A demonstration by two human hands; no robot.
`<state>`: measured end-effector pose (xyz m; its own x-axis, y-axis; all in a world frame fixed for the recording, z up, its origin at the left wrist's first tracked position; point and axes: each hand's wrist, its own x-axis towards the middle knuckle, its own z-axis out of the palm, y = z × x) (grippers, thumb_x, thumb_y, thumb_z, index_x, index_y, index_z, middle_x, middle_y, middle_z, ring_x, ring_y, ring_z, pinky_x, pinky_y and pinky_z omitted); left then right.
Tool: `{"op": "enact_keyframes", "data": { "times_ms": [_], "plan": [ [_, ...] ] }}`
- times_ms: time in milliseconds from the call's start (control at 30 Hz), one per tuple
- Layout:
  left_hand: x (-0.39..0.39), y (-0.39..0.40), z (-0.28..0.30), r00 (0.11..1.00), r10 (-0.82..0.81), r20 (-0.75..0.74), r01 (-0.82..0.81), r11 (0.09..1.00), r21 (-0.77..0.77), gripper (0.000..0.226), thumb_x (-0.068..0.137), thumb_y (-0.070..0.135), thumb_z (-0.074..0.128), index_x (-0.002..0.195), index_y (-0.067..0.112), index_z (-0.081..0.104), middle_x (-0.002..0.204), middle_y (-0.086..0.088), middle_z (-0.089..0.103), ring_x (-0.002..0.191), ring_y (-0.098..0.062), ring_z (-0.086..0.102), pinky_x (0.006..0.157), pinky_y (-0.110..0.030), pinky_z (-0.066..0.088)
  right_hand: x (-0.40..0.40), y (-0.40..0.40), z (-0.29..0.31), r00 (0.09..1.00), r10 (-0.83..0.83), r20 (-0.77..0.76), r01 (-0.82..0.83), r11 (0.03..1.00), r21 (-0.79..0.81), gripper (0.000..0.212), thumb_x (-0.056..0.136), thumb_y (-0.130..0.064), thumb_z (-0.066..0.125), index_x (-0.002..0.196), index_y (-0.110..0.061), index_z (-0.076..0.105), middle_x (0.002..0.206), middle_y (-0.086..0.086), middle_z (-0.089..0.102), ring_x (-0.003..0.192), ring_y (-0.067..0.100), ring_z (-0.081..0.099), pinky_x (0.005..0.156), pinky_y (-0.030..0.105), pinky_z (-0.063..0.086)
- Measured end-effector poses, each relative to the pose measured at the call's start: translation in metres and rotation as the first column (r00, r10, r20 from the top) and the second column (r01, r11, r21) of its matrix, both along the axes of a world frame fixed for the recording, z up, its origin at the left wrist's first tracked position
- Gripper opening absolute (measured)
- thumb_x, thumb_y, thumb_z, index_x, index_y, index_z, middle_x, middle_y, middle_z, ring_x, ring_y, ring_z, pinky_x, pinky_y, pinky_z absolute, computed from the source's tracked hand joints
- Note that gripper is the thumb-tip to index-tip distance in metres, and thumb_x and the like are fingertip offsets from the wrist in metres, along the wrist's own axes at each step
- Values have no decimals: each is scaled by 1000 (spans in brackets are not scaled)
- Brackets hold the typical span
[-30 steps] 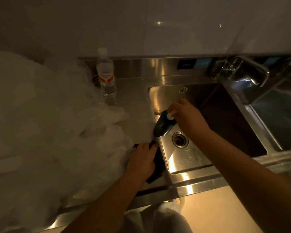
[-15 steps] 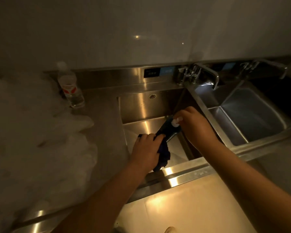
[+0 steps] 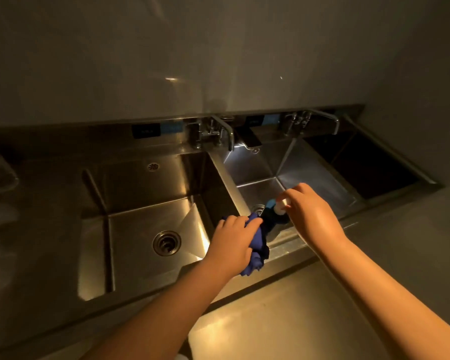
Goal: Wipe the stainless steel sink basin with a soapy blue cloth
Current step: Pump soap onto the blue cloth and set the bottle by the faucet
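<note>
My left hand (image 3: 233, 239) grips a bunched blue cloth (image 3: 256, 249), held over the divider between the left and middle basins. My right hand (image 3: 311, 211) holds a dark soap bottle (image 3: 273, 219) with a pale cap, tipped down so that its body touches the cloth. The stainless steel sink has a left basin (image 3: 140, 211) with a round drain (image 3: 166, 242) and a middle basin (image 3: 260, 188), whose drain is partly hidden behind the cloth and bottle.
Two faucets (image 3: 222, 131) (image 3: 320, 120) stand on the back ledge. A third, dark basin (image 3: 361, 162) lies at the far right. A steel counter (image 3: 37, 229) runs left of the sink. The sink's front rim (image 3: 244, 284) is below my arms.
Both hands, with cloth and bottle, have moved right from the left basin to the middle one. My view has swung right; the water bottle and white plastic on the left are out of sight.
</note>
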<state>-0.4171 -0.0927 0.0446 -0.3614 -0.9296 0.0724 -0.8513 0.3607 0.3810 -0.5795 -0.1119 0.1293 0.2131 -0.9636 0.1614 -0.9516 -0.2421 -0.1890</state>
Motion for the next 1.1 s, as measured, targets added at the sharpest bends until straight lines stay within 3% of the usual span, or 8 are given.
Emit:
{"op": "enact_keyframes", "data": {
  "times_ms": [100, 200, 433, 500, 600, 767, 967, 1100],
  "plan": [
    [-45, -15, 1, 999, -38, 9, 38, 999, 7, 62, 84, 16, 56, 139, 27, 32, 132, -3, 47, 119, -25, 41, 101, -38, 35, -42, -4, 0, 1000, -22, -21, 22, 1000, -12, 26, 82, -18, 68, 107, -19, 62, 104, 6, 54, 87, 26, 57, 71, 32, 50],
    [-80, -34, -2, 997, -69, 20, 69, 998, -3, 63, 81, 15, 59, 137, 28, 34, 125, -3, 52, 112, -24, 44, 96, -37, 38, -80, -19, -5, 1000, -30, -5, 30, 999, -18, 25, 81, -14, 68, 105, -17, 63, 99, 7, 55, 82, 28, 58, 68, 38, 53],
    [-138, -102, -15, 997, -71, 7, 72, 997, -19, 64, 83, 13, 54, 141, 27, 32, 132, -3, 48, 115, -26, 42, 95, -35, 35, -147, -89, -25, 999, 20, -49, -22, 999, -40, 11, 85, -22, 55, 94, -20, 62, 96, 5, 54, 82, 25, 52, 67, 31, 43],
    [-151, -128, -18, 998, -58, -7, 58, 998, -14, 65, 82, 12, 53, 142, 28, 31, 131, -2, 48, 115, -26, 42, 94, -34, 34, -161, -116, -28, 997, 65, -29, -67, 995, -73, 22, 88, -26, 43, 96, -16, 60, 101, 8, 55, 84, 26, 55, 67, 31, 41],
    [-166, -162, -20, 1000, -28, -11, 28, 999, -17, 67, 82, 13, 52, 144, 29, 29, 133, -1, 47, 116, -25, 41, 97, -33, 32, -177, -156, -25, 998, 66, -16, -66, 998, -9, 18, 92, -12, 46, 105, -13, 59, 109, 7, 51, 89, 25, 55, 72, 30, 43],
    [-186, -216, -14, 996, 28, -85, -31, 999, -33, 68, 76, 16, 54, 140, 29, 34, 129, 0, 51, 112, -25, 44, 95, -32, 33, -200, -214, -21, 994, 105, 23, -104, 994, -17, 23, 80, -6, 66, 100, -16, 63, 100, 9, 55, 82, 27, 58, 67, 41, 51],
    [-198, -260, -11, 970, 162, -180, -164, 986, 2, 74, 74, 20, 57, 143, 24, 30, 131, -3, 52, 117, -26, 45, 93, -35, 41, -212, -276, -24, 960, 280, 3, -280, 960, -4, 25, 81, -11, 66, 104, -16, 62, 99, 7, 55, 81, 25, 58, 61, 37, 50],
    [-205, -292, -10, 943, 282, -178, -288, 958, -4, 74, 73, 21, 59, 141, 21, 31, 125, -7, 55, 113, -28, 48, 87, -35, 39, -216, -328, -25, 922, 375, 93, -376, 927, -4, 23, 83, -8, 61, 105, -14, 62, 100, 9, 55, 84, 26, 58, 64, 37, 50]
  ]
}}
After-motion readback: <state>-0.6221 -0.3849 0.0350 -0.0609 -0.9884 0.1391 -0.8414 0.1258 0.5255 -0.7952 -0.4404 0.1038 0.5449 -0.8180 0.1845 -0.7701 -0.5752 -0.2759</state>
